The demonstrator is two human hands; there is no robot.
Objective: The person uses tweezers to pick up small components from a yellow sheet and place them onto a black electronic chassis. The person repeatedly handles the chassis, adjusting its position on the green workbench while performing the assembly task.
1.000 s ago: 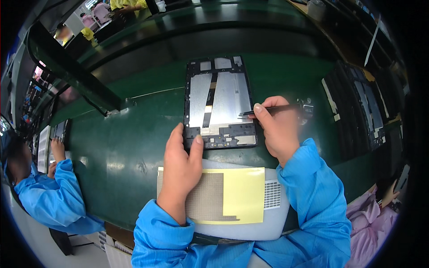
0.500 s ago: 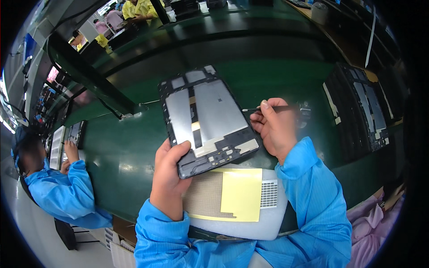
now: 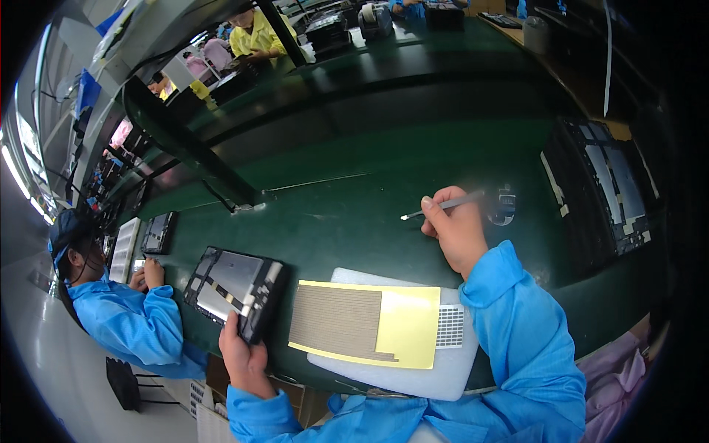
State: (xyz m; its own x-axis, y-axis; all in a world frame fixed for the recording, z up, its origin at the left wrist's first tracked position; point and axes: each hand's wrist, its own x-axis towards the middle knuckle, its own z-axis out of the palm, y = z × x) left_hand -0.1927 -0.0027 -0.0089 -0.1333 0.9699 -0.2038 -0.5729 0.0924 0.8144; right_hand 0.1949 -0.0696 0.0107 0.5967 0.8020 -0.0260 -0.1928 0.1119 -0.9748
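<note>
My left hand (image 3: 247, 358) is closed on the near edge of an opened tablet (image 3: 235, 286), which lies at the left with silver plates and a dark strip showing. Whether other tablets lie beneath it I cannot tell. Pinched in my right hand (image 3: 459, 230) is a slim grey pair of tweezers (image 3: 452, 205), with a tiny pale piece at its tip. Below that hand, a yellow sheet (image 3: 410, 325) carrying rows of small brown pieces rests on a white foam pad (image 3: 461, 373). A white sheet of small dark labels (image 3: 450, 326) sits beside it.
Opened tablets (image 3: 605, 192) stand stacked at the right. A small clear object (image 3: 504, 207) lies on the green table (image 3: 347, 229). A co-worker in blue (image 3: 129, 317) sits at the left by another tablet (image 3: 156, 232). A dark post (image 3: 181, 144) rises at the far left.
My left hand has carried the tablet left and lower, away from the sheet and the right hand. My right hand still holds the tweezers, slightly lower in view.
</note>
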